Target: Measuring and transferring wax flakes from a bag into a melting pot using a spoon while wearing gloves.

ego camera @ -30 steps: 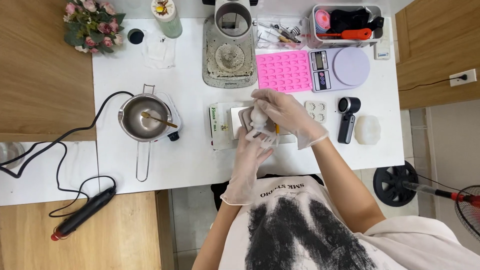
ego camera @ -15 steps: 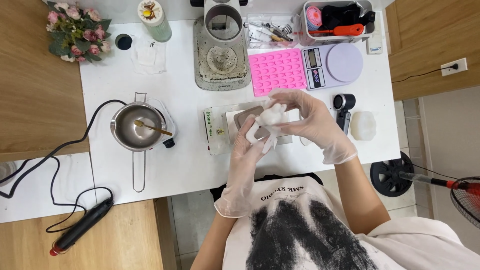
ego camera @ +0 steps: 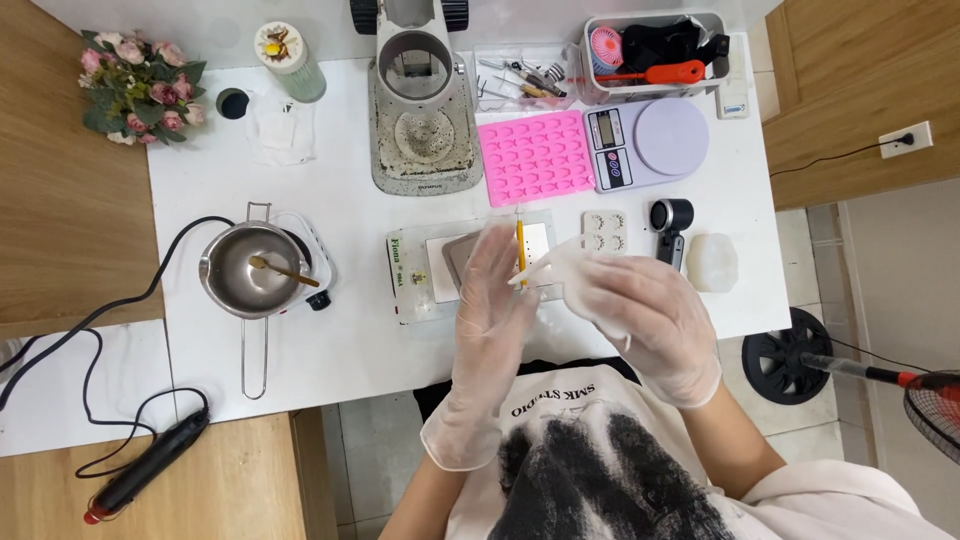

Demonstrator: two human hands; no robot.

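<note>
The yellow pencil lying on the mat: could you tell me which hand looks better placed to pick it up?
Probably the left. The left hand is spread flat with its fingertips right beside the yellow pencil on the mat. The right hand sits further right, its fingers pinching loose glove material.

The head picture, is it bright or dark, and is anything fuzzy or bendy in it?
In the head view the light is bright and even, with only soft shadows on the white table; the metal pot shows mild glare; the left hand and right hand, in clear gloves, look slightly soft at the fingertips; the table's edges lean inward toward the bottom, a wide-lens effect.
</note>
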